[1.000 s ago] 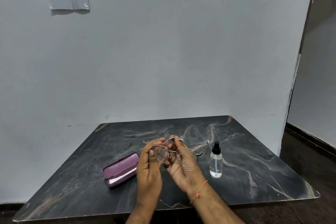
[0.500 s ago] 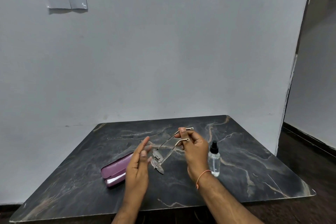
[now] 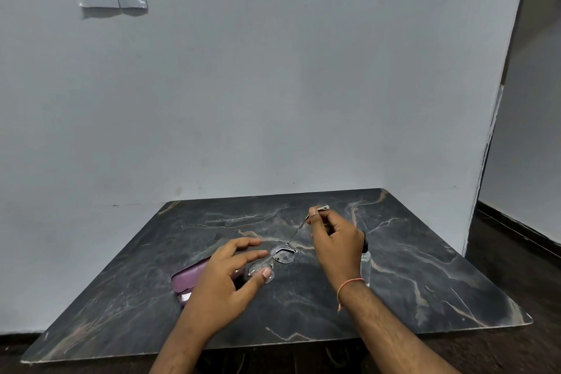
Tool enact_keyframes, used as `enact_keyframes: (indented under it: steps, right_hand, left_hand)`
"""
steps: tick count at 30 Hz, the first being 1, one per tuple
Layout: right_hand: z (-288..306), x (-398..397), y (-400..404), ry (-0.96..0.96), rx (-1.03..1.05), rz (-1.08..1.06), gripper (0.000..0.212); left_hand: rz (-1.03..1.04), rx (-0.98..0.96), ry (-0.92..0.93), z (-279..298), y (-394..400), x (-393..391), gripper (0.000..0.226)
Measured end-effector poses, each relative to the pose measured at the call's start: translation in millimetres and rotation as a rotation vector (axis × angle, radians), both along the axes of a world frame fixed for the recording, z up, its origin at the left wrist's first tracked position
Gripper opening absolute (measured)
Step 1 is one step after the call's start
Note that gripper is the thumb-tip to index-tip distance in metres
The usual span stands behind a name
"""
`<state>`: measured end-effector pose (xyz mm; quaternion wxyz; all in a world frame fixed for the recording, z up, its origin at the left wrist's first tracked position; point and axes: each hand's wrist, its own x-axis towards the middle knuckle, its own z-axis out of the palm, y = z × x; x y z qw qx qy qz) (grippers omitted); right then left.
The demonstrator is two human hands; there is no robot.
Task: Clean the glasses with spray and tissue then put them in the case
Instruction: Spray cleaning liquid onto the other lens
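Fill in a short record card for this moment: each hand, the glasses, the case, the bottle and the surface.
left hand: thumb and fingers at the near lens
right hand: grip pinching a temple arm
glasses: held low over the table
case: purple, on the table, partly behind the left hand
spray bottle: upright, behind the right wrist
table: dark marble

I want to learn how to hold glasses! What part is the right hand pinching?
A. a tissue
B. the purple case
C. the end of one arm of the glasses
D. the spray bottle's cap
C: the right hand pinches the tip of one temple arm of the glasses, up and away from the lenses.
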<state>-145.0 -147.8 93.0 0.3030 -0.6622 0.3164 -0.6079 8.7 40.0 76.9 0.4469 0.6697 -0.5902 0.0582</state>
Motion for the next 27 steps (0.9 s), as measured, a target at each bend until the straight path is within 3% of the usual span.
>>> enact_keyframes:
  steps: [8, 17, 21, 23, 27]
  right_hand:
    - [-2.9, -3.0, -0.4, 0.11, -0.132, -0.074, 0.031]
    - [-8.5, -9.4, -4.9, 0.094, -0.065, -0.055, 0.021]
    - [-12.2, -10.5, -7.0, 0.106, -0.03, -0.056, 0.021]
    - [-13.0, -10.3, -5.5, 0.095, -0.023, -0.056, 0.021]
    - [-18.5, -11.3, -2.0, 0.066, -0.006, -0.02, 0.019]
  left_hand:
    - [0.133, 0.04, -0.102, -10.7, -9.2, 10.0, 0.017]
    - [0.131, -0.211, 0.105, -24.3, -14.7, 21.1, 0.024]
    - [0.14, -0.237, 0.225, -31.3, -17.9, 25.7, 0.039]
    - [0.142, -0.244, 0.311, -36.4, -21.3, 26.1, 0.037]
    - [0.147, -0.249, 0.285, -44.0, -31.0, 21.6, 0.031]
